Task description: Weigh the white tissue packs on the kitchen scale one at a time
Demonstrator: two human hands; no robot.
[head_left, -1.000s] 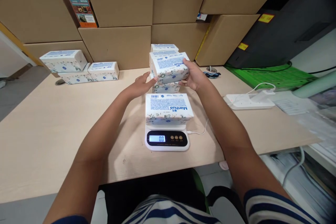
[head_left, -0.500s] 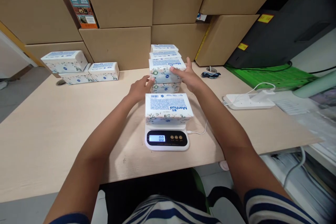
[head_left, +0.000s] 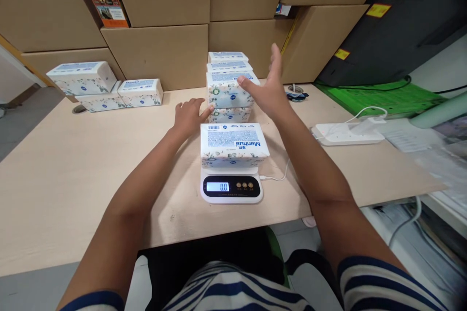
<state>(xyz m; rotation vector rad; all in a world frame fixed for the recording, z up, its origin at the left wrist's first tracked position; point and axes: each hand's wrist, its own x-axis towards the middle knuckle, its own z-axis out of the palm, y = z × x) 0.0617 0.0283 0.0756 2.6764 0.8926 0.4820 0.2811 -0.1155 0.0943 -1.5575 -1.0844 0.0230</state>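
Note:
Behind the scale, white floral tissue packs (head_left: 230, 96) are stacked two high in a row running back toward the cartons. My left hand (head_left: 190, 115) is beside the stack's left side, fingers apart, thumb near the lower front pack. To the right, my right hand (head_left: 268, 87) is spread open, its thumb close to the top front pack's corner; whether it touches I cannot tell. One tissue pack (head_left: 233, 142) with "Manhua" lettering lies flat on a white digital scale (head_left: 231, 199). The scale's lit display reads 0.0.
Three more tissue packs (head_left: 82, 77) are piled at the back left. Brown cartons (head_left: 155, 56) wall off the table's rear. A white power strip (head_left: 346, 134) lies at right, near a green mat (head_left: 343, 92). Tape rolls (head_left: 295, 90) sit behind my right hand.
Both hands have loosened from the top front pack and spread apart, left hand leftward, right hand rightward and up. The stack stays in place. The view has tilted slightly down.

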